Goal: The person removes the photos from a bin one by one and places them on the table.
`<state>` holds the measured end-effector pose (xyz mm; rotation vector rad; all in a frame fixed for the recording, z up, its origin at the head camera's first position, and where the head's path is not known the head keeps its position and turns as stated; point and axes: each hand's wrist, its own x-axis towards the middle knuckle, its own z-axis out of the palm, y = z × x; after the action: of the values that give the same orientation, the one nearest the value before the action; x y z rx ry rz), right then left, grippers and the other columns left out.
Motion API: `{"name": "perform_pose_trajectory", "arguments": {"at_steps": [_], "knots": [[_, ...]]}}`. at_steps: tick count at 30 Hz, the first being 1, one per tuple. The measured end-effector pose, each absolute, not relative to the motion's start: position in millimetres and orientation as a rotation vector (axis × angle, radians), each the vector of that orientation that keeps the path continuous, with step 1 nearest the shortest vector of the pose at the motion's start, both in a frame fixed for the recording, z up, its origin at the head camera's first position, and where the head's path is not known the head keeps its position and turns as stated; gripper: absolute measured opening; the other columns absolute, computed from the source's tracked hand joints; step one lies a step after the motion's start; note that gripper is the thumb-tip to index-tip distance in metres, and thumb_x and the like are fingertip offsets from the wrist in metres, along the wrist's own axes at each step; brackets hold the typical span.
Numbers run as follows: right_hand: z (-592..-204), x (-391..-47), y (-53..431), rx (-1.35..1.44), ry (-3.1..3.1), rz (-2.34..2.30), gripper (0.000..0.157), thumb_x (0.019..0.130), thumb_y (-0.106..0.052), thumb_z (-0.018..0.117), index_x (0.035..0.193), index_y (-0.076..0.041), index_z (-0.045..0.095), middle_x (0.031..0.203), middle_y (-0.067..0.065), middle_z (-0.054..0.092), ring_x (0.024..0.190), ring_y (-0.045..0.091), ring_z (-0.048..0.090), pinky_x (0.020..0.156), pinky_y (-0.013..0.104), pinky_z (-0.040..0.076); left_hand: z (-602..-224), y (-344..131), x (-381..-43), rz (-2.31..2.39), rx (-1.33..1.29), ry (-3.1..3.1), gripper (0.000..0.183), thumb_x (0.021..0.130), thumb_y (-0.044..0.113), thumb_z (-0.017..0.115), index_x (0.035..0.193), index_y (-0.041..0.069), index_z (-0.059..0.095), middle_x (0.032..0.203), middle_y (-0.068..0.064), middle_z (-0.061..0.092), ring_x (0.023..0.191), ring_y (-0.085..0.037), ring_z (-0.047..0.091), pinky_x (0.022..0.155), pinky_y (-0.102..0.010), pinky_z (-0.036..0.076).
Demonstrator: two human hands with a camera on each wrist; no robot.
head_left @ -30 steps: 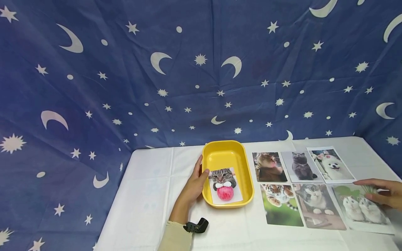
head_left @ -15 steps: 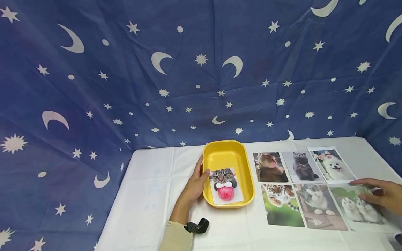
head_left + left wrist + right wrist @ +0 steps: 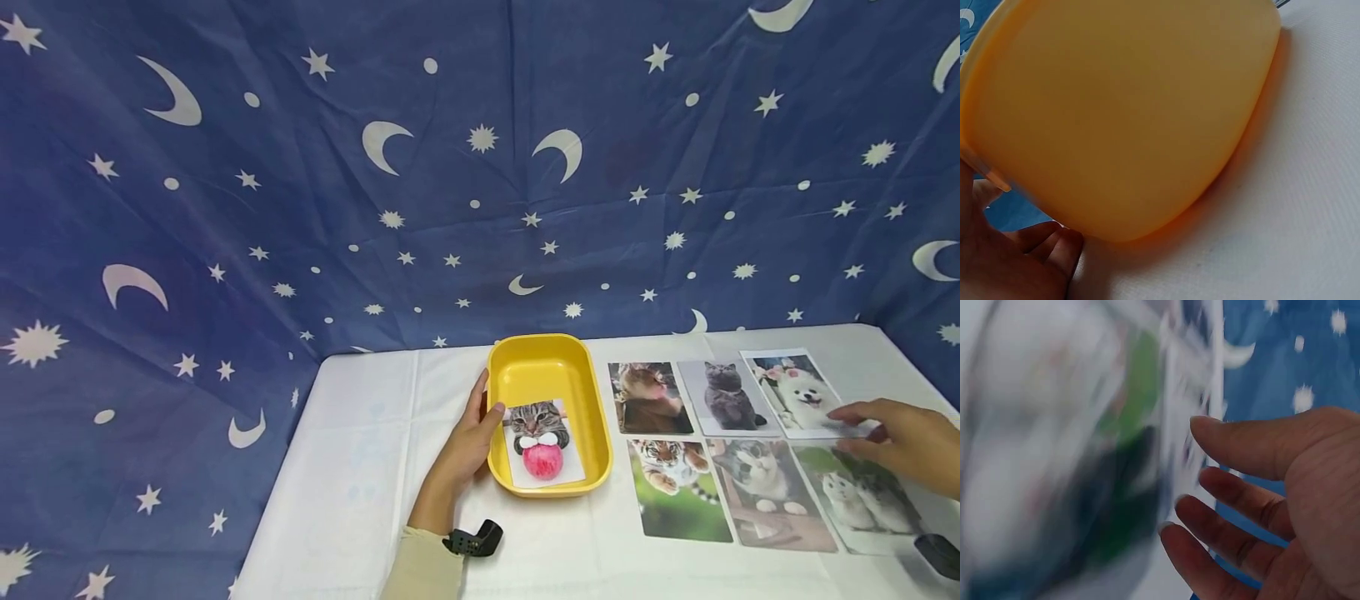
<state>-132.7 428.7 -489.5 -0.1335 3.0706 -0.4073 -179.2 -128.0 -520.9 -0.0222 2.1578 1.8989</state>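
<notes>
My left hand (image 3: 471,440) grips the left side of a yellow plastic tray (image 3: 592,400), thumb over the rim. The left wrist view has the tray's outer wall (image 3: 1122,119) filling most of it, fingers at its edge. Inside the tray lies a photo card of a tabby cat with a pink ball (image 3: 542,442). At the far right my right hand (image 3: 903,437) is over the white dog card (image 3: 806,398), thumb and fingers apart and holding nothing. Just below that hand lies a card of two small white animals (image 3: 855,500), blurred in the right wrist view.
Left of these lie a dark brown animal card (image 3: 649,400), a grey cat card (image 3: 726,400), a tiger cub card (image 3: 675,492) and a grey-and-white cat card (image 3: 772,500), in two rows. A white cloth (image 3: 360,467) covers the table. Behind hangs a blue star-and-moon curtain (image 3: 450,167).
The two-animal card slid slightly left under my right hand, which then let go and moved up and left to the dog card's corner. My left hand and the tray stay in place.
</notes>
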Motion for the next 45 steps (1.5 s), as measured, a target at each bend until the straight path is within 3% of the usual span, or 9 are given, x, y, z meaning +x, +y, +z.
{"name": "perform_pose_trajectory", "arguments": {"at_steps": [7, 13, 19, 23, 30, 41, 45], "knots": [[-448, -159, 334, -0.564, 3.003, -0.598, 0.038, 0.084, -0.024, 0.084, 0.118, -0.010, 0.074, 0.112, 0.005, 0.075, 0.082, -0.003, 0.063, 0.064, 0.025, 0.054, -523, -128, -178, 1.902, -0.051, 2.158, 0.064, 0.107, 0.034, 0.051, 0.159, 0.052, 0.018, 0.172, -0.001, 0.016, 0.159, -0.030, 0.014, 0.128, -0.053, 0.013], [-418, -185, 253, -0.828, 2.812, -0.855, 0.031, 0.088, -0.024, 0.081, 0.118, -0.021, 0.075, 0.110, -0.003, 0.075, 0.087, 0.003, 0.065, 0.070, 0.024, 0.057, -523, -128, -179, 1.882, -0.062, 2.168, 0.064, 0.107, 0.036, 0.051, 0.158, 0.054, 0.018, 0.172, 0.000, 0.018, 0.158, -0.031, 0.017, 0.127, -0.053, 0.016], [-407, -206, 177, -0.902, 2.578, -0.923, 0.031, 0.090, -0.022, 0.079, 0.120, -0.018, 0.074, 0.111, -0.002, 0.073, 0.093, 0.011, 0.067, 0.079, 0.027, 0.059, -520, -128, -181, 1.867, -0.053, 2.187, 0.063, 0.107, 0.037, 0.051, 0.158, 0.055, 0.019, 0.172, 0.000, 0.019, 0.158, -0.031, 0.017, 0.127, -0.055, 0.015], [-415, -214, 137, -0.921, 2.474, -0.884, 0.035, 0.089, -0.028, 0.080, 0.122, -0.018, 0.073, 0.115, 0.000, 0.072, 0.099, 0.015, 0.067, 0.084, 0.030, 0.060, -520, -128, -180, 1.877, -0.040, 2.166, 0.063, 0.107, 0.037, 0.051, 0.158, 0.055, 0.018, 0.172, -0.001, 0.018, 0.158, -0.029, 0.018, 0.127, -0.052, 0.018], [-429, -229, 96, -0.923, 2.406, -0.841, 0.045, 0.086, -0.043, 0.080, 0.122, -0.016, 0.073, 0.120, 0.004, 0.072, 0.102, 0.016, 0.068, 0.090, 0.035, 0.058, -518, -127, -180, 1.891, 0.005, 2.145, 0.064, 0.106, 0.041, 0.052, 0.158, 0.054, 0.017, 0.171, -0.001, 0.022, 0.155, -0.027, 0.026, 0.125, -0.048, 0.027], [-446, -253, 77, -0.846, 2.443, -0.738, 0.045, 0.086, -0.040, 0.082, 0.121, -0.013, 0.074, 0.114, 0.001, 0.075, 0.098, 0.016, 0.065, 0.090, 0.033, 0.056, -521, -128, -180, 1.894, 0.011, 2.130, 0.063, 0.108, 0.036, 0.049, 0.158, 0.054, 0.016, 0.171, 0.000, 0.019, 0.155, -0.026, 0.025, 0.124, -0.047, 0.029], [-450, -259, 73, -0.825, 2.451, -0.699, 0.047, 0.085, -0.038, 0.083, 0.122, -0.010, 0.073, 0.113, 0.005, 0.074, 0.088, 0.018, 0.065, 0.081, 0.030, 0.056, -523, -129, -180, 1.896, 0.009, 2.137, 0.063, 0.108, 0.035, 0.049, 0.158, 0.054, 0.016, 0.171, 0.000, 0.019, 0.155, -0.026, 0.025, 0.124, -0.047, 0.028]]}}
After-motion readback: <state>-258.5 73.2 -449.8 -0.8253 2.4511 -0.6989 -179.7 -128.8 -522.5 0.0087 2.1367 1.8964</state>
